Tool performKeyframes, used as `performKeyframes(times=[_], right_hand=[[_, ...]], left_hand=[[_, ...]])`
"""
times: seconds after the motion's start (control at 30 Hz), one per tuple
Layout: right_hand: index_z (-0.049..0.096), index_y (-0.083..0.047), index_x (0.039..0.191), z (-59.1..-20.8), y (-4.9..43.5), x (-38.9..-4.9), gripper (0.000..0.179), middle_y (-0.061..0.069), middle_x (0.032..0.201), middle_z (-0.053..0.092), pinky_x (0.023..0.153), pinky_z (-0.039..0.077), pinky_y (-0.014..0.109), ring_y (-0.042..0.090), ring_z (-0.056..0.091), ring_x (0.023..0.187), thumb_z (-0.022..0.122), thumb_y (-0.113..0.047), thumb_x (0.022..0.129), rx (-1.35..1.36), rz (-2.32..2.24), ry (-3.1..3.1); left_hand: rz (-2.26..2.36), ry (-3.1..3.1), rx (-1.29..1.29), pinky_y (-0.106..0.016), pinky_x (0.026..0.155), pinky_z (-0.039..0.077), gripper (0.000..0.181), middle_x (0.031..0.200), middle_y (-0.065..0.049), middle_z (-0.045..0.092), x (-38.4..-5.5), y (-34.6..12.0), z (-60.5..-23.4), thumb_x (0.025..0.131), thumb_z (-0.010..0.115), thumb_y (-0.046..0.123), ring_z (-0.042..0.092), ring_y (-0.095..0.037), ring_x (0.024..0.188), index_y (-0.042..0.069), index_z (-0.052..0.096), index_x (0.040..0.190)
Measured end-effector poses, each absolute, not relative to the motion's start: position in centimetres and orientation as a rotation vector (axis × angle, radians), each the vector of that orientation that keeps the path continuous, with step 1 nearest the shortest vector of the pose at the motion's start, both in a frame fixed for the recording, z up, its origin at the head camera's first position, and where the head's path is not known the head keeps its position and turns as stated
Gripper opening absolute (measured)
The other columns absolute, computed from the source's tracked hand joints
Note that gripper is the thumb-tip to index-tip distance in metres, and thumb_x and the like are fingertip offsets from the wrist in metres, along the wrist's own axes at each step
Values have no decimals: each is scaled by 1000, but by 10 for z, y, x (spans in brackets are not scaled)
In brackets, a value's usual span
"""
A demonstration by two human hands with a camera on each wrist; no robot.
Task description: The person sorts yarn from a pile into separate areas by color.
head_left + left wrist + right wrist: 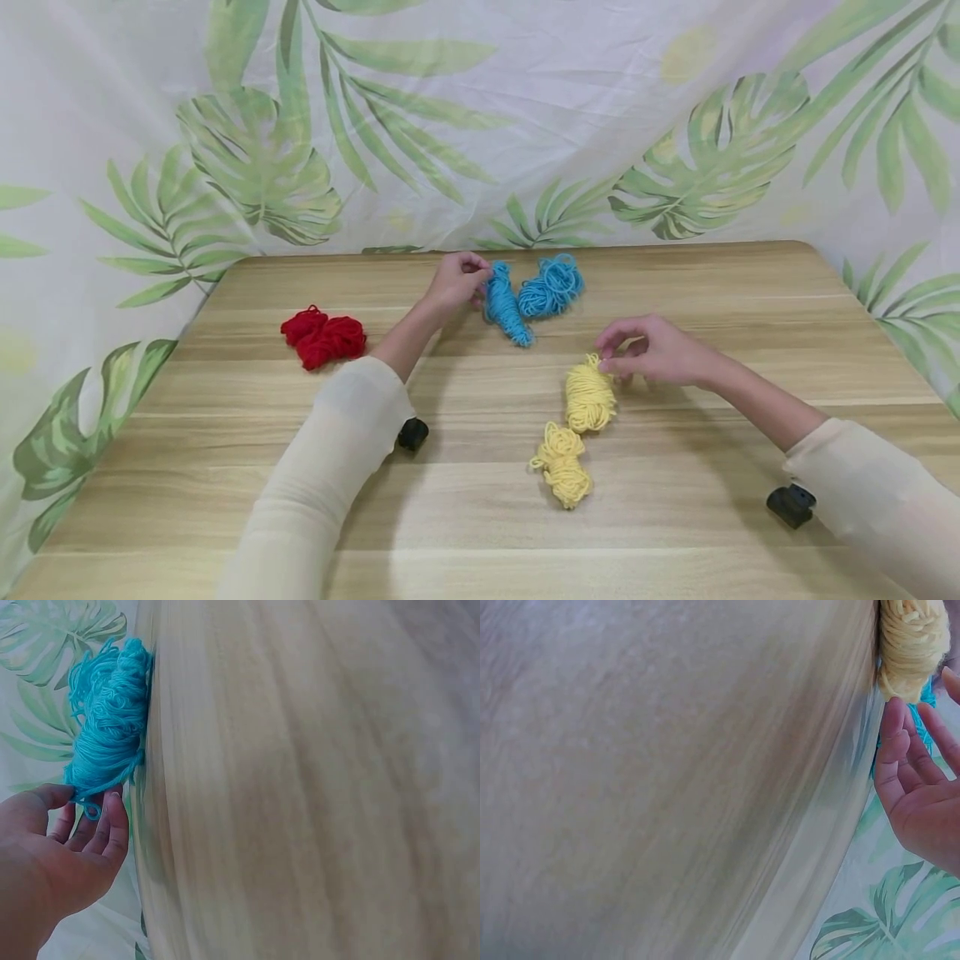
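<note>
My left hand (454, 283) reaches to the back of the table and pinches the near end of a wound blue yarn bundle (504, 307) between thumb and fingers. In the left wrist view a small loop hangs from that blue yarn (109, 742) at the fingertips. Right beside it lies a second, looser blue bundle (551, 286). My right hand (656, 352) is at the top end of a yellow yarn bundle (589, 396), its fingers loosely bent. The right wrist view has these fingertips right at the yellow yarn (911, 641), thumb apart from them.
A smaller yellow bundle (562, 467) lies just in front of the first. Red yarn (324, 337) rests at the left, beyond the left forearm. Black wrist devices (791, 505) show under both sleeves. A leaf-printed cloth (420, 125) hangs behind the wooden table (465, 517).
</note>
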State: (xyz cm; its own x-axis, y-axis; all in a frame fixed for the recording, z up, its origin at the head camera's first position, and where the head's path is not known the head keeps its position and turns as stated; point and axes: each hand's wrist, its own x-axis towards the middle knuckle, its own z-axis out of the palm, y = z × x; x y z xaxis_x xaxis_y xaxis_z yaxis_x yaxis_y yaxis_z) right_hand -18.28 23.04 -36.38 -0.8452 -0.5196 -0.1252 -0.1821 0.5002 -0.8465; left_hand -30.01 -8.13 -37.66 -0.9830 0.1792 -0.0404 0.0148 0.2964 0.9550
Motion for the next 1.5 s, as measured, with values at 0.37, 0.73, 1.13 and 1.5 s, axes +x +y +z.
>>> performKeyframes(times=[0.37, 0.73, 1.13, 1.5], right_hand=[[68, 6, 118, -363, 229, -181, 29, 15, 107, 68, 43, 47, 30, 22, 70, 73, 75, -8, 94, -617, -1301, 2348], [66, 9, 119, -366, 231, -181, 31, 21, 111, 67, 45, 50, 30, 22, 70, 79, 74, -1, 91, -668, -1277, 2353], [64, 6, 126, -365, 230, -180, 46, 22, 122, 65, 78, 59, 30, 25, 71, 96, 80, -14, 89, -686, -1219, 2343], [59, 8, 134, -363, 227, -175, 63, 22, 125, 60, 59, 53, 26, 19, 68, 78, 87, -16, 83, -740, -1175, 2317]], left_hand=[[1813, 2386, 208, -26, 56, 51, 15, 86, -6, 60, -303, -82, -384, 103, 58, 1, 56, -16, 69, -10, 62, 113], [1779, 2394, 221, -28, 58, 53, 15, 93, -12, 60, -300, -85, -384, 103, 60, 2, 57, -18, 70, -9, 63, 113], [1734, 2398, 255, -28, 61, 55, 22, 106, -18, 63, -297, -94, -381, 103, 60, 1, 65, -22, 76, -13, 61, 119], [1674, 2444, 294, -31, 68, 58, 21, 109, -15, 65, -291, -107, -376, 103, 62, 4, 69, -29, 85, -10, 62, 120]])
